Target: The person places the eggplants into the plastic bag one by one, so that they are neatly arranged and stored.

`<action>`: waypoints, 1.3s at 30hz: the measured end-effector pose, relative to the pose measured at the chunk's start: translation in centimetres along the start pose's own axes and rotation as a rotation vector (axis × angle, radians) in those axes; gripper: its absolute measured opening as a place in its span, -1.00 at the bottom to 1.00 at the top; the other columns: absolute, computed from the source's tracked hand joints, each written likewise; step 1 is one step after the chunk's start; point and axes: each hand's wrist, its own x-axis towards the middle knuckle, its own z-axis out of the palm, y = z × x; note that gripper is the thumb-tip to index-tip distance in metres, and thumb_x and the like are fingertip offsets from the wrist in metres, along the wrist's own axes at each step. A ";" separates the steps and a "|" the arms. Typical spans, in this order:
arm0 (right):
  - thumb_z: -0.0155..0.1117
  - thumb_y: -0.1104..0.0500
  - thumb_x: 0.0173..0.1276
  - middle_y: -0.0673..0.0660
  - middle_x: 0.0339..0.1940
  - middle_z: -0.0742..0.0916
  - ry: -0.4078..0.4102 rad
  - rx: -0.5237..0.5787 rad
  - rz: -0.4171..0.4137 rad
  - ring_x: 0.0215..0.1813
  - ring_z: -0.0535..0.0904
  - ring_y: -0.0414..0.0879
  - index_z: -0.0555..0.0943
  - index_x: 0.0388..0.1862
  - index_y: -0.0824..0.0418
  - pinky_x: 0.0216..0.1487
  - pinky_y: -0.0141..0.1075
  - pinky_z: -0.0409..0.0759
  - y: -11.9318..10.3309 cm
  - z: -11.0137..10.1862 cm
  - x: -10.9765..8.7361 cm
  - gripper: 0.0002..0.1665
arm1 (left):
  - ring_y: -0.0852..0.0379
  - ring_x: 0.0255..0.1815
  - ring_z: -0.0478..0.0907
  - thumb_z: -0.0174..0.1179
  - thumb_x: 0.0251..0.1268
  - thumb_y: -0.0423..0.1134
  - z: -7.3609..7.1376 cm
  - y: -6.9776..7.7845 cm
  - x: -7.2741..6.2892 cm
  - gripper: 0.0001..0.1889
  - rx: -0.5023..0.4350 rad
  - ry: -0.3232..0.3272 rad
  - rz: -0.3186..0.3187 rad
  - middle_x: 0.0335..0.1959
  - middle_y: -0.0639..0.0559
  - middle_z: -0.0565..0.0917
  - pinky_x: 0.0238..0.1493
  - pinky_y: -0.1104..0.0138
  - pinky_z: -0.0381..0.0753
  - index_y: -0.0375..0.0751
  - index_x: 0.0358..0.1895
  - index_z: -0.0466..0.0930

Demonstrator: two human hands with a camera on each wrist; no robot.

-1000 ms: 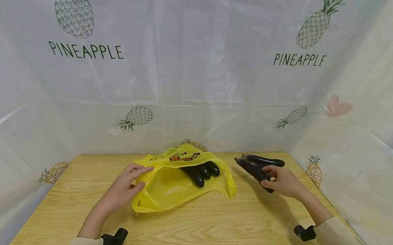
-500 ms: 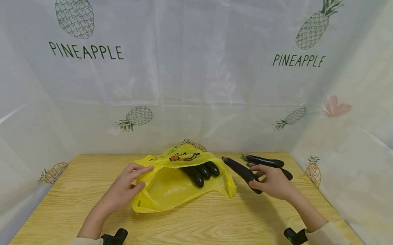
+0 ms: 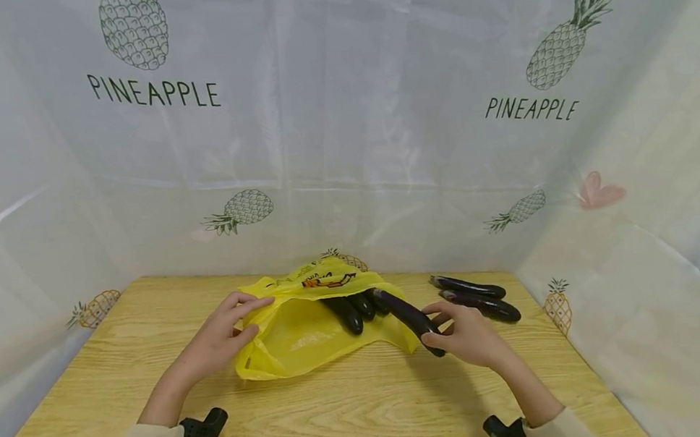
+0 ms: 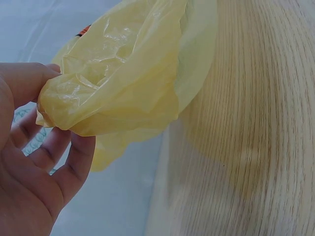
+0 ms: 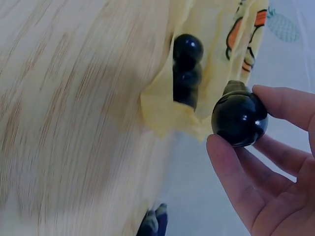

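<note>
Right hand (image 3: 468,335) pinches the near end of a dark eggplant (image 3: 406,313) between thumb and fingers, its stem end at the opening of a yellow plastic bag (image 3: 289,339). Left hand (image 3: 211,345) pinches the bag's left edge. Three eggplants (image 3: 347,316) lie inside; two more eggplants (image 3: 487,307) rest rightward on the wooden table (image 3: 349,423).

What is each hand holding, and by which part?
The right hand pinches a long, glossy dark-purple eggplant near its rounded end; the left hand pinches a thin yellow plastic bag by its opening's edge.
</note>
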 end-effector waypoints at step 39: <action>0.53 0.02 0.41 0.31 0.05 0.76 -0.006 0.117 -0.016 -0.19 0.76 0.02 0.63 0.38 0.25 -0.27 -0.14 0.72 -4.8 7.8 2.5 -0.35 | 0.10 -0.20 0.38 0.21 0.58 -0.43 0.0 0.2 0.1 -0.49 -0.005 0.003 0.006 0.23 -0.09 0.46 -0.25 0.30 0.43 -0.16 0.52 0.51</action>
